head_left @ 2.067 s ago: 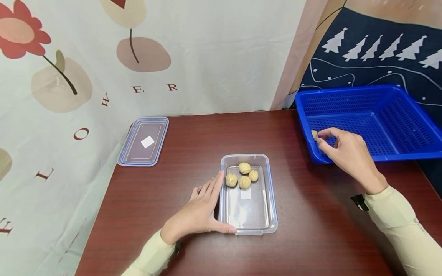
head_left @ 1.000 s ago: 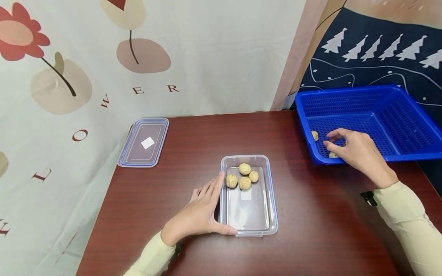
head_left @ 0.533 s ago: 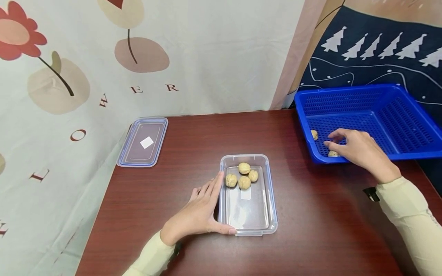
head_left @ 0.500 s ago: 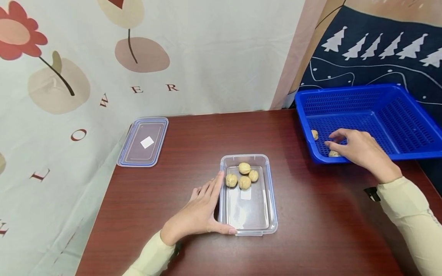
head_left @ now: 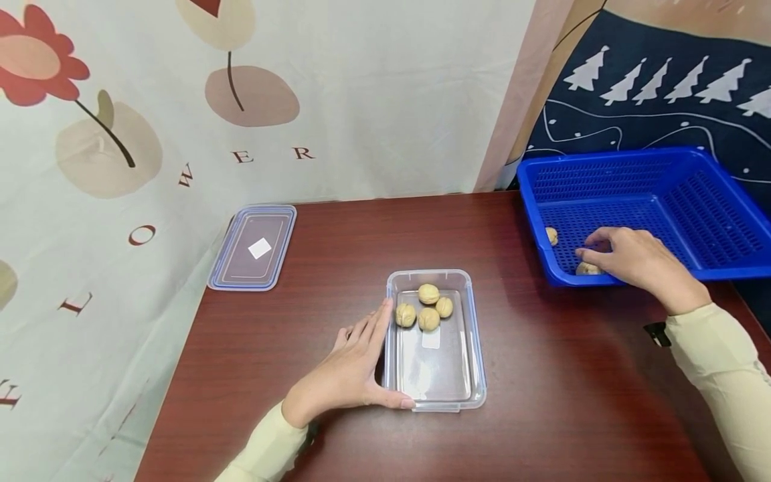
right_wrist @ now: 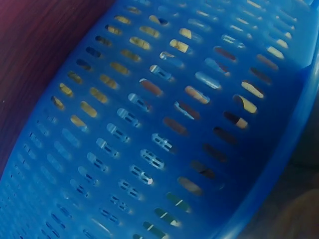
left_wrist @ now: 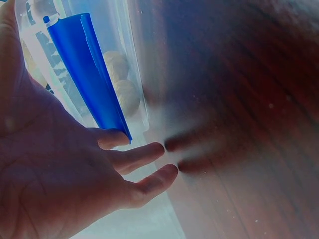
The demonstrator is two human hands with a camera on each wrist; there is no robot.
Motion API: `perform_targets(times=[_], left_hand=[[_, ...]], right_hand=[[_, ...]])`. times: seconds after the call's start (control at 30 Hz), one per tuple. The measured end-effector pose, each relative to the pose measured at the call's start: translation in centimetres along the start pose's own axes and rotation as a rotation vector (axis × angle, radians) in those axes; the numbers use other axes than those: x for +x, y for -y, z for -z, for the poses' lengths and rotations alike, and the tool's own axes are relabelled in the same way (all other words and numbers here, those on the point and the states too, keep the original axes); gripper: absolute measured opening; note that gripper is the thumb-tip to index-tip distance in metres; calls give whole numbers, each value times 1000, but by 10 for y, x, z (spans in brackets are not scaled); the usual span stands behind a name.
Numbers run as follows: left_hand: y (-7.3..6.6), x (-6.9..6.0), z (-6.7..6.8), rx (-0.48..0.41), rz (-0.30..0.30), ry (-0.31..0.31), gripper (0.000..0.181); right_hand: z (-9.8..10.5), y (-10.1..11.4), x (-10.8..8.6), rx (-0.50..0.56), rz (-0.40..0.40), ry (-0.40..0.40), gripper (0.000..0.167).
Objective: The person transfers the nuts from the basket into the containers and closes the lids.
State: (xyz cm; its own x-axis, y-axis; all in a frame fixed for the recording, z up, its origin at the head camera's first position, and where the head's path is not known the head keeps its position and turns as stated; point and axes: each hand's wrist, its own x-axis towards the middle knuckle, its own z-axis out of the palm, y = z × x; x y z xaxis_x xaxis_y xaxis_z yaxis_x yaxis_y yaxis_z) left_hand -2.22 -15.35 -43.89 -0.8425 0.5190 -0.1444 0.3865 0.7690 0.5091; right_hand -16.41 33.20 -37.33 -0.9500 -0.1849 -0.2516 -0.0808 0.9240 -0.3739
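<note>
Along the left wall of a clear plastic food container (head_left: pixel 476 335) lies my left hand (head_left: pixel 343 378), fingers straight, thumb at the front rim. Several walnuts (head_left: pixel 429 319) sit toward the container's far end. My right hand (head_left: pixel 641 264) is inside the blue plastic basket (head_left: pixel 653 201), near its front left corner. Thumb and index finger are apart, with no walnut visible between their tips. Just below the thumb is a walnut (head_left: pixel 587 268); another (head_left: pixel 551 235) rests by the basket's left wall. The other right fingers are hidden. In the right wrist view, basket slats (right_wrist: pixel 164 109) block the hand.
A clear lid (head_left: pixel 253 248) with a blue seal and a white label lies at the table's back left. Bare wood of the table (head_left: pixel 337 254) shows between lid and container. Patterned cloth (head_left: pixel 385 100) hangs behind, right at the table's back edge.
My right hand has let go of the walnut by the basket's left wall and moved right and slightly toward me, to the other walnut. My left hand and the container stay put.
</note>
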Motion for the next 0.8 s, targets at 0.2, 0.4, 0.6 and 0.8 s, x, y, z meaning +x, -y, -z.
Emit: perform_targets(times=[0.2, 0.4, 0.6, 0.8], left_hand=[[-2, 1, 1, -11, 2, 12, 157], [-2, -1, 2, -12, 20, 17, 158], [-1, -3, 0, -16, 17, 15, 158], [-1, -3, 0, -11, 11, -6, 157]], right_hand=[[5, -7, 2, -18, -26, 15, 59], [5, -10, 7, -28, -41, 87, 61], [5, -15, 10, -27, -21, 123, 56], [9, -16, 16, -32, -10, 178, 56]])
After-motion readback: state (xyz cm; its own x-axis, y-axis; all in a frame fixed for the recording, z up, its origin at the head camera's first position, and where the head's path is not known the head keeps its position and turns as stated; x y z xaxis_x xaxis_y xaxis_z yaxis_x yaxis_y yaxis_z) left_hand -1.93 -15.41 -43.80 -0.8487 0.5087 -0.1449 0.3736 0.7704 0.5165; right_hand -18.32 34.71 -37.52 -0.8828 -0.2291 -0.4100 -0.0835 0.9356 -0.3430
